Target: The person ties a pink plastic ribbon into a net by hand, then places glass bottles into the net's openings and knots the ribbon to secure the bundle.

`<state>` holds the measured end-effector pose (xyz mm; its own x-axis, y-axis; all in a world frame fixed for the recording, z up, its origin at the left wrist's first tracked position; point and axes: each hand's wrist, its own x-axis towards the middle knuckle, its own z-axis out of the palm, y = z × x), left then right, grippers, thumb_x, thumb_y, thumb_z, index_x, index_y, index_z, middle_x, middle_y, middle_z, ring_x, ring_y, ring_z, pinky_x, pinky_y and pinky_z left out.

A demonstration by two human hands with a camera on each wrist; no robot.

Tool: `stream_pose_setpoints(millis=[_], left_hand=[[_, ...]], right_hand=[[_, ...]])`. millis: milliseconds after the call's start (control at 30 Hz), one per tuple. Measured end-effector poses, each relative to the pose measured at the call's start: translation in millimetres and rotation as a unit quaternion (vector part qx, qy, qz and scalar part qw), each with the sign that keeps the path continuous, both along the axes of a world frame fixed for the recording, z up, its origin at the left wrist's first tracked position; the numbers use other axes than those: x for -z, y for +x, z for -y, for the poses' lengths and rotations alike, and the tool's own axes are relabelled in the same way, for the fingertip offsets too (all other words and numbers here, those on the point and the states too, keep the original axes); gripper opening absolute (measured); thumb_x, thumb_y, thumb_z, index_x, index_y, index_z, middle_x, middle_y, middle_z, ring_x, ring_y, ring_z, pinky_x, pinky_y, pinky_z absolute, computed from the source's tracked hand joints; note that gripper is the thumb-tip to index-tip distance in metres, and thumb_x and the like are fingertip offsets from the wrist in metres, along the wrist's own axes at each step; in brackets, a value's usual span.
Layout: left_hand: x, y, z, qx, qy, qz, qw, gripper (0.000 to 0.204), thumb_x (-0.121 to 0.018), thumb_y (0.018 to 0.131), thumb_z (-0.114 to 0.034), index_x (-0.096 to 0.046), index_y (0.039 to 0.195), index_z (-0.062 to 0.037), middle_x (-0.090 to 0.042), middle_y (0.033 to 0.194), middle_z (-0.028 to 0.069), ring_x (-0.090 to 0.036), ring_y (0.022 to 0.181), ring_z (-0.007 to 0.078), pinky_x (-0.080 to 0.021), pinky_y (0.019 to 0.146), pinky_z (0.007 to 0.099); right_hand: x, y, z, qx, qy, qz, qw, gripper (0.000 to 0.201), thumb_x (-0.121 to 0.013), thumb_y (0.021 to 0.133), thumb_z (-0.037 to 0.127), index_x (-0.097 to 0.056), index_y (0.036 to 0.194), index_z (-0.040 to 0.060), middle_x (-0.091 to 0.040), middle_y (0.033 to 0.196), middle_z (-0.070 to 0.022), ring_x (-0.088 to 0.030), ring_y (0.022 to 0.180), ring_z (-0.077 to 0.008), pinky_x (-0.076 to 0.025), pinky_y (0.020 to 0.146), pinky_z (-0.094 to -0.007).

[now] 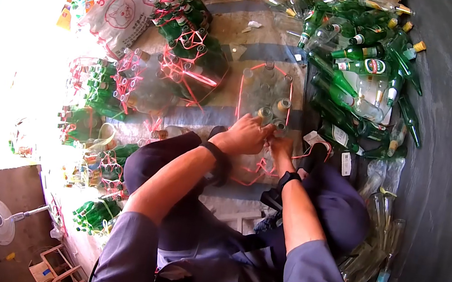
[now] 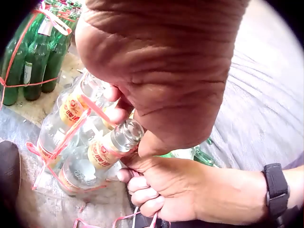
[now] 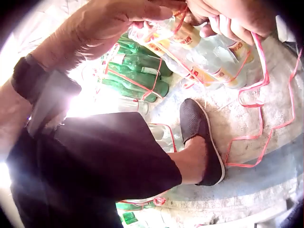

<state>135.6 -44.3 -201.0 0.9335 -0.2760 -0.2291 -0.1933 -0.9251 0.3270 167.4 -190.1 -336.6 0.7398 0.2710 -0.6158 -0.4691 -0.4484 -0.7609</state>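
A bundle of clear glass bottles (image 1: pixel 259 89) with yellow-and-red labels stands on the floor, with pink plastic string (image 1: pixel 239 98) around it. At the near end of the bundle, my left hand (image 1: pixel 244 135) curls its fingers at the bottle necks and pinches the string there. My right hand (image 1: pixel 280 147) is close beside it. In the left wrist view, the right hand (image 2: pixel 166 187) grips the string, which hangs below its fingers. One bottle neck (image 2: pixel 127 135) stands between the two hands. A loose length of string (image 3: pixel 259 137) trails from the right hand in the right wrist view.
Tied bundles of green bottles (image 1: pixel 180 21) stand to the left, near printed white sacks (image 1: pixel 117 13). Loose green bottles (image 1: pixel 366 66) lie piled at the right. A shoe (image 3: pixel 199 123) is beside the bundle. More clear bottles (image 1: pixel 384 220) lie by the right knee.
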Motion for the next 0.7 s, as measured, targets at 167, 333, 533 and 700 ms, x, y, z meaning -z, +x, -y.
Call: stream_pose_setpoints(millis=[167, 333, 533, 700], left_hand=[[-15, 8, -3, 0.078, 0.036, 0.044, 0.995, 0.026, -0.063, 0.084, -0.024, -0.061, 0.106, -0.0101, -0.067, 0.083, 0.0037, -0.057, 0.095, 0.0220, -0.038, 0.083, 0.0395], [-27, 18, 2, 0.126, 0.104, 0.052, 0.985, 0.023, -0.064, 0.084, -0.025, -0.062, 0.100, -0.0100, -0.066, 0.083, 0.0024, -0.056, 0.097, 0.0201, -0.035, 0.086, 0.0395], [-33, 23, -3, 0.150, 0.122, 0.071, 0.979, 0.024, -0.064, 0.082, -0.026, -0.063, 0.100, -0.0106, -0.066, 0.088, 0.0011, -0.056, 0.098, 0.0190, -0.034, 0.087, 0.0405], [-46, 32, -1, 0.144, 0.123, 0.042, 0.981, 0.023, -0.065, 0.078, -0.024, -0.065, 0.098, -0.0102, -0.066, 0.088, 0.0016, -0.057, 0.100, 0.0190, -0.035, 0.088, 0.0397]], right_hand=[[-17, -7, 0, 0.115, 0.123, -0.081, 0.982, 0.025, -0.065, 0.087, 0.017, -0.064, 0.067, 0.0032, -0.059, 0.059, -0.0063, -0.053, 0.048, -0.0133, -0.039, 0.047, -0.0328], [21, 1, 14, -0.247, -0.069, 0.518, 0.816, 0.006, -0.065, 0.071, 0.012, -0.070, 0.074, 0.0127, -0.067, 0.068, -0.0091, -0.067, 0.062, -0.0254, -0.053, 0.058, -0.0370], [40, -6, 10, -0.124, 0.052, 0.368, 0.920, 0.023, -0.062, 0.082, 0.013, -0.062, 0.064, -0.0002, -0.058, 0.057, -0.0096, -0.055, 0.049, -0.0139, -0.041, 0.047, -0.0334], [-42, -7, 3, 0.037, 0.125, 0.117, 0.985, 0.019, -0.064, 0.083, 0.015, -0.067, 0.073, -0.0003, -0.060, 0.061, -0.0034, -0.054, 0.053, -0.0096, -0.041, 0.049, -0.0295]])
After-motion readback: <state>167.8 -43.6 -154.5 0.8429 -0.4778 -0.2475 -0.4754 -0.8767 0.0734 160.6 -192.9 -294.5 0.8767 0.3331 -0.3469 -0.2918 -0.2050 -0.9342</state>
